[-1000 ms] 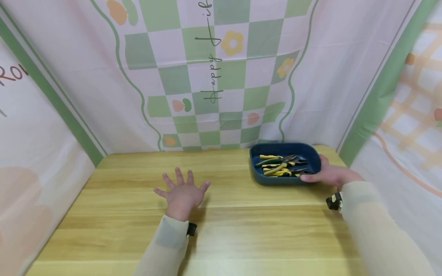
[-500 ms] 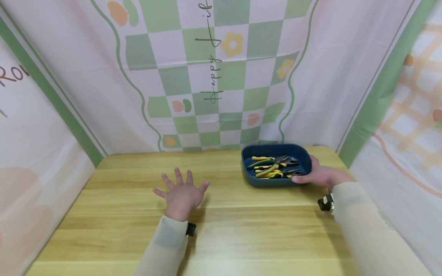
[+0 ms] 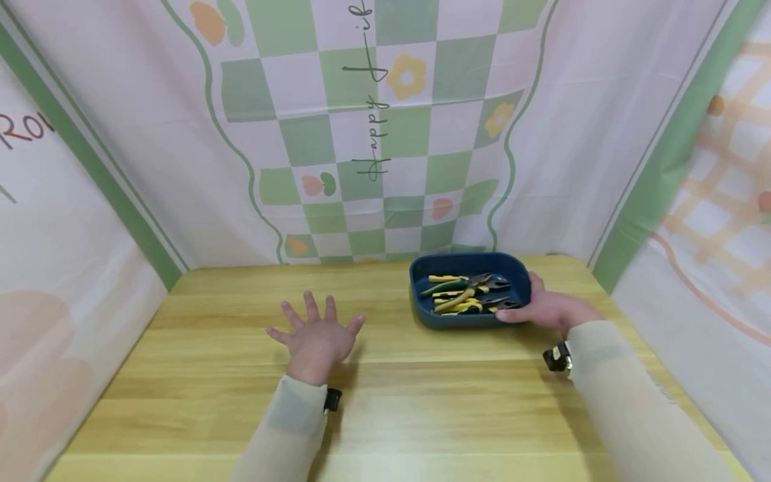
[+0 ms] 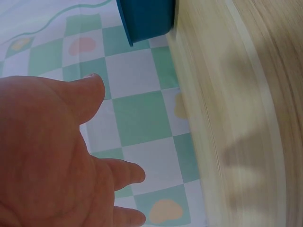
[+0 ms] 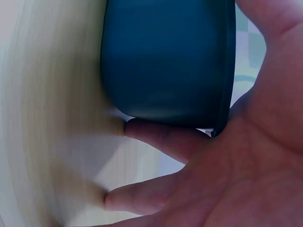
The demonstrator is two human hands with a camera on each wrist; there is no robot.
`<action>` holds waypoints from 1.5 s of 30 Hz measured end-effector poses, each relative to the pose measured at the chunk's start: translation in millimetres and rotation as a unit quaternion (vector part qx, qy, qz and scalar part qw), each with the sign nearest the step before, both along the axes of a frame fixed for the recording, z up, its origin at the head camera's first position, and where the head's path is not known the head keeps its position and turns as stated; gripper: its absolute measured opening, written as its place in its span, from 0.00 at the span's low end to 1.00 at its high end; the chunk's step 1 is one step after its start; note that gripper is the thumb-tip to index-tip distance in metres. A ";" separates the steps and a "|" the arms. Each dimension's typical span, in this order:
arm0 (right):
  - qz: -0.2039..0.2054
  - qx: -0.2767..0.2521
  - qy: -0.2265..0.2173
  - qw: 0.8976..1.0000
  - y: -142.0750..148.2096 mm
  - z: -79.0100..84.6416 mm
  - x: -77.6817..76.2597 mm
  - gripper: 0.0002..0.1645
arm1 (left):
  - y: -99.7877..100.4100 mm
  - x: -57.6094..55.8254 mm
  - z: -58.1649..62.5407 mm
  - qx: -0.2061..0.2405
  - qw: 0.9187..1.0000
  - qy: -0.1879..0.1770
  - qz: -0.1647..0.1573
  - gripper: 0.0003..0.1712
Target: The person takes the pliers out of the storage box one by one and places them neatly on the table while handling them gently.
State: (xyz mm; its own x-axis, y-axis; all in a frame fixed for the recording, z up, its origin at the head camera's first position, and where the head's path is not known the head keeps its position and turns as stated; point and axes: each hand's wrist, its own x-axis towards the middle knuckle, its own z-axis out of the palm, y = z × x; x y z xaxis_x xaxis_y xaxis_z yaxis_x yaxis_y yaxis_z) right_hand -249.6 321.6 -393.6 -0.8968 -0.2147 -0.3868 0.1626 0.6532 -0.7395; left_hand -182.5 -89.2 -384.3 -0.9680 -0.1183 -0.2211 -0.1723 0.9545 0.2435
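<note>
Toward the back right of the table sits a dark blue plastic box [image 3: 460,321], holding several pliers [image 3: 464,292] with yellow and green handles. At its right end, my right hand [image 3: 547,309] grips the near corner. The thumb lies over the front rim; in the right wrist view the index finger [image 5: 161,137] runs along the outer wall and the other fingers spread down toward the table. My left hand [image 3: 319,341] is held palm down above the table, left of the box, fingers spread and touching nothing. The left wrist view shows this hand [image 4: 47,151] with the box beyond it.
The wooden table [image 3: 385,395] reaches back to a checked green and white cloth [image 3: 385,134]. Printed cloths [image 3: 66,268] also hang along the left and right sides. A small black device [image 3: 557,357] is worn at each wrist.
My right hand and the blue box with its pliers have slid left along the table, and slightly nearer. My left hand has stayed in place, fingers spread.
</note>
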 end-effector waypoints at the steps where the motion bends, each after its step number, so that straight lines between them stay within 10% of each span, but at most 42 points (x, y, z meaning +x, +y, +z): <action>1: 0.005 0.002 -0.001 1.000 -1.3 0.0 -0.3 0.83 | 0.0 -0.1 0.5 0.001 1.000 0.000 0.000 0.49; 45: 0.049 -0.012 -0.013 0.999 -56.5 -0.5 23.7 0.79 | -9.5 0.4 1.3 0.008 1.000 -0.008 0.010 0.48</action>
State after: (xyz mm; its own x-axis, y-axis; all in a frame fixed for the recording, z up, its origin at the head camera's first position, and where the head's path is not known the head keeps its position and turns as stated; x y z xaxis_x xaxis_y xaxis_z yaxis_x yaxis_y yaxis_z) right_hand -225.9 265.1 -394.0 -0.8609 -0.3093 -0.4039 0.1189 0.6496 -0.7509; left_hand -182.1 -98.6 -383.0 -0.9620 -0.1330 -0.2384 -0.1943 0.9470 0.2560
